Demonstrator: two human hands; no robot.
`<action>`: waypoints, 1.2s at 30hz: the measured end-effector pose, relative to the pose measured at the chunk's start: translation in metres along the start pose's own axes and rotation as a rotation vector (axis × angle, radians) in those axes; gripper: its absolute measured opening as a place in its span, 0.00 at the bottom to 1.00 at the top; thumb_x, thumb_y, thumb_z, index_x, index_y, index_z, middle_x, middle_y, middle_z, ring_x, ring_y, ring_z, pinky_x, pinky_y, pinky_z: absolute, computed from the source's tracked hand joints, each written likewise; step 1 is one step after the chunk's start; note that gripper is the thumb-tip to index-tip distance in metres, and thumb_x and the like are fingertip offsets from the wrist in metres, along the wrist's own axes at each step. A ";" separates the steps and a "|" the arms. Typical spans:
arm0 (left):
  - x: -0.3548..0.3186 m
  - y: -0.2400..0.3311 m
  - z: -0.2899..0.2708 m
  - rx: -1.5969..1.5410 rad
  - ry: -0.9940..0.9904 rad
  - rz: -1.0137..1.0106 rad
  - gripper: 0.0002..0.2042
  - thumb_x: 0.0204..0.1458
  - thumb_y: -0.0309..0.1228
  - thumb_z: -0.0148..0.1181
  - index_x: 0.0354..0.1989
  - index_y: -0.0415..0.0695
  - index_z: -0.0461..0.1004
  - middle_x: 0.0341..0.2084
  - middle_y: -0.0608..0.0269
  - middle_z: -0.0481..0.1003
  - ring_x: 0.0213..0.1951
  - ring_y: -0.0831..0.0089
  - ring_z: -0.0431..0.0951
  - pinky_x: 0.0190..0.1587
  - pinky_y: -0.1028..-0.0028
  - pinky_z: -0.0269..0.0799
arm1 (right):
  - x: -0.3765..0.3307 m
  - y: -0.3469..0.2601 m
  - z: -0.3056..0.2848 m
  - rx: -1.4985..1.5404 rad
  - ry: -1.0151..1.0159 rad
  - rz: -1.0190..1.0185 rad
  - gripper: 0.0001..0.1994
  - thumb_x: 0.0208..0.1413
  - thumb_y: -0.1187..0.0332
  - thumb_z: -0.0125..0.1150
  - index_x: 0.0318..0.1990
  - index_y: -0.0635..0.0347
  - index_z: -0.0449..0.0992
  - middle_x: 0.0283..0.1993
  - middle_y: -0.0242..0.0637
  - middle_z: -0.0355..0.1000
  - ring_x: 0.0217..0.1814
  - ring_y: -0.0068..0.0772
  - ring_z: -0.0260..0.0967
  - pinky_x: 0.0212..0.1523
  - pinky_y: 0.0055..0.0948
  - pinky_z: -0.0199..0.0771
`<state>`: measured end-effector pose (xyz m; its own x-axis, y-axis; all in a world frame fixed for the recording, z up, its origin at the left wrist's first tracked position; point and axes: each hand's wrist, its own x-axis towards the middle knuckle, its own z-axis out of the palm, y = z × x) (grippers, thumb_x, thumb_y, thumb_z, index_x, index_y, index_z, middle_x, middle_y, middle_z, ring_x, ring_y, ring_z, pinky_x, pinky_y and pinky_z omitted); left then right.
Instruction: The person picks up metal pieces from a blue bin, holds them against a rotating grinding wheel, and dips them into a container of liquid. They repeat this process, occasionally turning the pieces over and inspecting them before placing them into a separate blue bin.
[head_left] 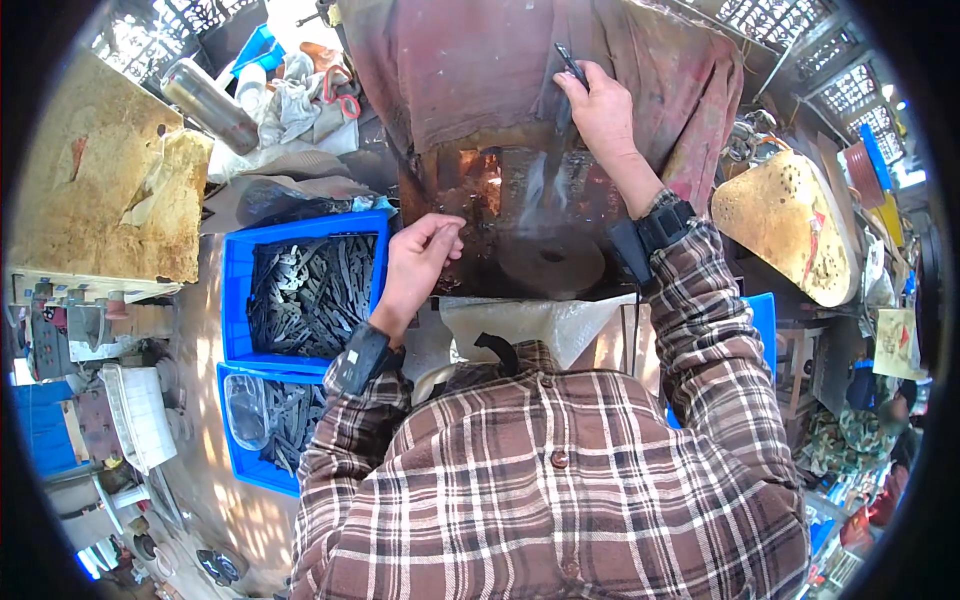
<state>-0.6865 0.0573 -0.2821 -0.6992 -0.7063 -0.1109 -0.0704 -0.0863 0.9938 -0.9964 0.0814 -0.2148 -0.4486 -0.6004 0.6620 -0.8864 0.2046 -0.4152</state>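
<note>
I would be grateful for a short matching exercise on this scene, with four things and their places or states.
1. Right hand
2. Clear plastic container
3. Left hand
4. Reddish-brown cloth

A. Draped beyond the dark disc
B. Gripping a slim dark piece
C. In the lower blue bin, among metal pieces
D. Fingers curled, left of the disc

Pairs: 1-B, 2-C, 3-D, 4-A.

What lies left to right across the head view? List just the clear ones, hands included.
White basket → upper blue bin → left hand → right hand, holding a slim dark piece → tan board with rounded corners.
</note>
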 end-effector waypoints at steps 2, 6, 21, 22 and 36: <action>0.006 -0.005 0.012 0.035 -0.029 0.051 0.09 0.61 0.30 0.53 0.44 0.41 0.77 0.28 0.69 0.75 0.31 0.83 0.73 0.35 0.82 0.69 | 0.001 0.001 -0.005 -0.017 0.008 0.048 0.17 0.55 0.54 0.60 0.40 0.58 0.77 0.31 0.48 0.76 0.37 0.52 0.75 0.38 0.44 0.73; 0.009 -0.020 0.029 0.091 0.036 0.039 0.08 0.59 0.27 0.55 0.41 0.39 0.78 0.24 0.67 0.76 0.27 0.83 0.75 0.30 0.81 0.71 | 0.002 0.001 -0.011 -0.023 -0.038 0.028 0.18 0.56 0.56 0.61 0.42 0.63 0.76 0.34 0.47 0.77 0.38 0.50 0.75 0.40 0.40 0.73; 0.020 -0.043 0.032 0.141 0.033 -0.031 0.09 0.60 0.31 0.53 0.42 0.42 0.77 0.30 0.66 0.77 0.31 0.80 0.76 0.33 0.79 0.71 | -0.020 -0.015 -0.057 0.150 -0.185 0.146 0.23 0.54 0.51 0.60 0.44 0.63 0.77 0.38 0.54 0.76 0.45 0.53 0.74 0.46 0.43 0.72; 0.022 -0.045 0.037 0.149 0.023 -0.008 0.09 0.60 0.31 0.53 0.42 0.42 0.77 0.30 0.66 0.77 0.31 0.79 0.76 0.33 0.78 0.71 | -0.023 -0.011 -0.059 0.167 -0.192 0.150 0.23 0.54 0.51 0.60 0.44 0.64 0.77 0.38 0.54 0.76 0.45 0.54 0.74 0.46 0.43 0.72; 0.020 -0.051 0.048 0.359 0.103 0.144 0.09 0.57 0.29 0.55 0.40 0.39 0.78 0.26 0.63 0.77 0.28 0.78 0.76 0.32 0.76 0.71 | 0.020 0.011 -0.028 0.017 -0.218 0.186 0.23 0.54 0.49 0.59 0.45 0.60 0.77 0.40 0.53 0.76 0.47 0.55 0.72 0.48 0.45 0.70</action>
<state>-0.7312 0.0816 -0.3344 -0.6466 -0.7614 0.0470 -0.2344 0.2569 0.9376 -1.0183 0.0930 -0.1891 -0.5664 -0.7064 0.4245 -0.7884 0.3145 -0.5287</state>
